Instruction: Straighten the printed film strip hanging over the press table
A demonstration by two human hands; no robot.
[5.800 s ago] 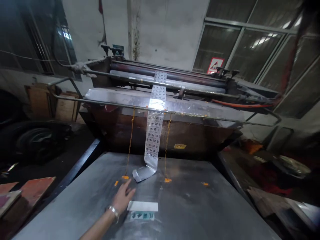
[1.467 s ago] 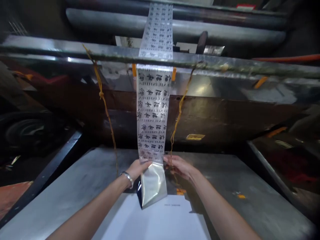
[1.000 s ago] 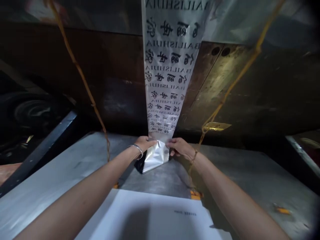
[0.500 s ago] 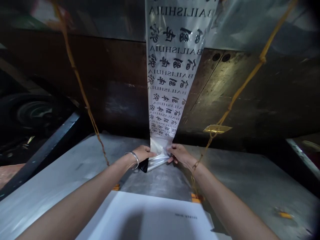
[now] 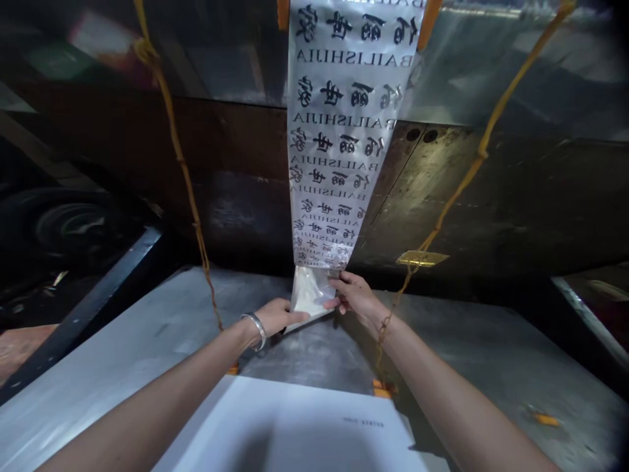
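Observation:
A long strip of clear film (image 5: 339, 151) printed with black characters hangs down from the machine to the grey metal table (image 5: 147, 328). Its lower end is unprinted and shiny. My left hand (image 5: 278, 317), with a silver bracelet on the wrist, pinches the bottom left corner of that end close to the table. My right hand (image 5: 354, 298) grips the right edge a little higher, just under the last printed row. The film is stretched between the two hands and the machine above.
Two orange-yellow cords (image 5: 181, 164) hang at either side of the film down to orange tabs (image 5: 382, 390) on the table. A white sheet (image 5: 295, 432) lies near me. The machine's dark brown front (image 5: 491, 196) rises behind. A black rail (image 5: 83, 308) borders the left.
My left hand has slid down to the film's bottom corner near the table, while my right hand has stayed up at the right edge. The view has tilted slightly down.

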